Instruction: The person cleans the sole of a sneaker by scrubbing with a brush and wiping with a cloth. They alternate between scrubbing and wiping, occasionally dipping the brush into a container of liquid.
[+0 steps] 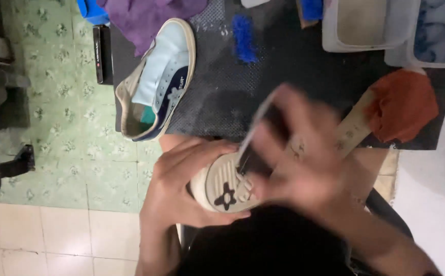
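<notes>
At the far left a green patterned floor [64, 92] gives way to pale tiles, and a slim black case [100, 53] lies at the edge of a dark textured mat [217, 92]. On that mat a pale blue sneaker [158, 76] with a navy side panel and a flower mark rests on its side, well apart from the hands, with a purple cloth [146, 15] above it and a bright blue brush [244, 38] just to its right. Lower down, the left hand [181, 186] is clenched around a second sneaker [222, 186] — its cream sole with a dark flower shape faces the camera — and holds it over the lap, just below the mat's near edge. The right hand [296, 158] is motion-blurred; it looks closed around a dark tool [263, 138] with a pale edge pressed against the sole, though I cannot tell exactly what the tool is. Further right lie a wooden-handled brush [355, 128] beside a rust-orange cloth [406, 105], and pale plastic tubs [370, 25] at the top. The risks, as I judge them: the shoe is braced by one hand only, so a hard stroke could twist it loose and drop it onto the floor; the fast-moving tool works close to the left fingertips and could scrape them; and a wide sweep could knock the wooden-handled brush off the mat's edge.
</notes>
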